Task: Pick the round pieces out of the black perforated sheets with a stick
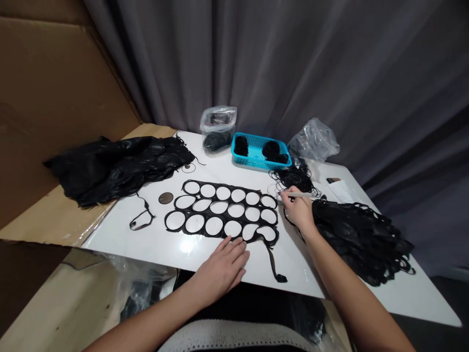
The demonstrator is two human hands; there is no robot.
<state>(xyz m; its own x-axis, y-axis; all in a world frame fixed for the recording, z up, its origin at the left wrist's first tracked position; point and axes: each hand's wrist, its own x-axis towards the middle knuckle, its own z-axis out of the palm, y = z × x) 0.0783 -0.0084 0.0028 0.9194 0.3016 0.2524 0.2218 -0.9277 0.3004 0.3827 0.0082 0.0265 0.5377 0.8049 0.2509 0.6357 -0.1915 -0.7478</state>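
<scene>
A black rubber-like sheet (pixel 225 216) with rows of round holes lies flat on the white table (pixel 124 244). My left hand (pixel 227 261) rests palm down at its near edge, fingers stretched out and fingertips touching the border. In my right hand (pixel 301 210) is a slim white pen-like tool (pixel 302 194), pinched between thumb and fingers. Its tip is just beyond the sheet's far right corner, close to a tangle of thin black rings (pixel 296 179). A torn black strip (pixel 273 261) hangs off the sheet's right near corner.
A heap of black sheets (pixel 124 166) lies left, and perforated black sheets (pixel 359 239) pile up right. Behind stand a clear bag-lined container (pixel 219 129), a turquoise basket (pixel 252 164) holding black bundles, and a plastic bag (pixel 317 139). A dark disc (pixel 166 198) and looped scrap (pixel 142 220) lie left.
</scene>
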